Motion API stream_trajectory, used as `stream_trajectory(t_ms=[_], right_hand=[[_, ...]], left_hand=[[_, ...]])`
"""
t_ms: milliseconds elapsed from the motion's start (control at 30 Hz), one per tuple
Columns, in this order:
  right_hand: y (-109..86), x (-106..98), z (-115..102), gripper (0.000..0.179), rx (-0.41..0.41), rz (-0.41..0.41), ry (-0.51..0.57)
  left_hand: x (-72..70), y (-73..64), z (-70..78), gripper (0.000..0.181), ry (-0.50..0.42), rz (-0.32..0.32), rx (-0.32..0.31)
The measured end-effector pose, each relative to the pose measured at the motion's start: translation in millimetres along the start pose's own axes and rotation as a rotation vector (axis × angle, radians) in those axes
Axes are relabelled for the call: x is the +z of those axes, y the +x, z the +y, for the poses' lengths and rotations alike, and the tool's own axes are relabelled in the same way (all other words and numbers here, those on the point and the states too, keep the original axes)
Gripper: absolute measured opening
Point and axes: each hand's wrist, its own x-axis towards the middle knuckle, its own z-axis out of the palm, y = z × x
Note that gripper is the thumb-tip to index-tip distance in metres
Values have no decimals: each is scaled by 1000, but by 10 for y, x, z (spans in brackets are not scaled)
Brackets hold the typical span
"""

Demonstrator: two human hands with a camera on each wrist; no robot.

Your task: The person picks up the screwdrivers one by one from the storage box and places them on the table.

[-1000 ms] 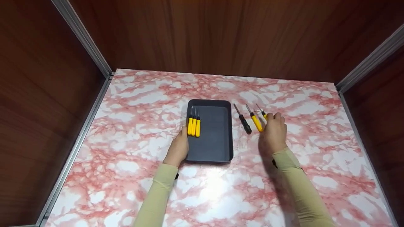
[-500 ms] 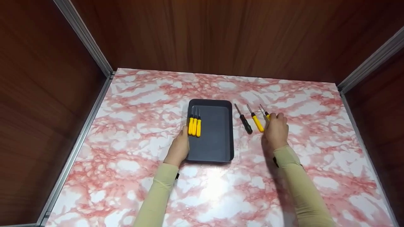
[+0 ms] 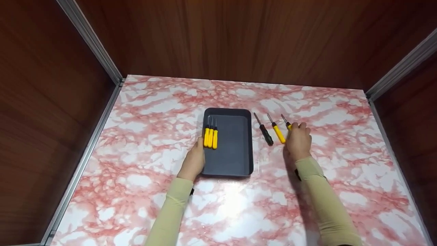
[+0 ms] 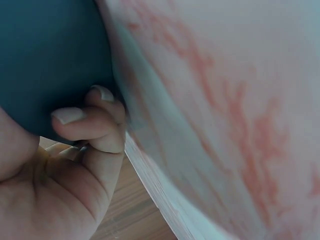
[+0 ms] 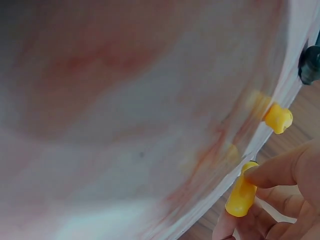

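A dark grey tray (image 3: 230, 160) stands on the table, its left side gripped by my left hand (image 3: 193, 159); in the left wrist view curled fingers (image 4: 107, 117) lie against the tray's outer wall (image 4: 60, 60). Three yellow-handled screwdrivers (image 3: 210, 139) lie side by side in the tray's left part. Right of the tray, my right hand (image 3: 299, 141) pinches a yellow-handled screwdriver (image 3: 288, 125) by its handle. Thumb and fingers close around that yellow handle (image 5: 241, 195) in the right wrist view. Between hand and tray lie a black-handled screwdriver (image 3: 266, 135) and another yellow-handled screwdriver (image 3: 279, 133).
The table (image 3: 136, 164) has a red and white marbled top. Dark wood-grain panels (image 3: 218, 41) close it in at the back and both sides, with metal strips at the corners.
My right hand has shifted slightly to the right with the pinched screwdriver, then stays almost still. The left hand keeps its place on the tray.
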Motion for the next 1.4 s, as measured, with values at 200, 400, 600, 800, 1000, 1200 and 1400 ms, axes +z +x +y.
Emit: stream_trajectory(t_ms=[200,400,600,800,1000,1200,1400], right_hand=[[-4,-7,-19,18,20,-8,-9],[22,2,-36,18,50,-43,-14],[37,17,-58,21,82,-73,-10],[26,38,-41,21,87,-71,-16],[20,22,-54,21,70,-54,-10],[14,12,-60,20,65,-55,-17],[5,0,-45,23,45,-64,-34]], left_hand=[[2,-1,3,33,-4,-5,-11],[1,5,0,36,3,-22,-33],[-1,7,5,36,-11,-38,-46],[-6,4,4,35,-15,-29,-35],[-1,6,-3,36,-13,-26,-29],[8,13,-12,31,-1,-20,-14],[8,2,-10,33,7,-6,-2]])
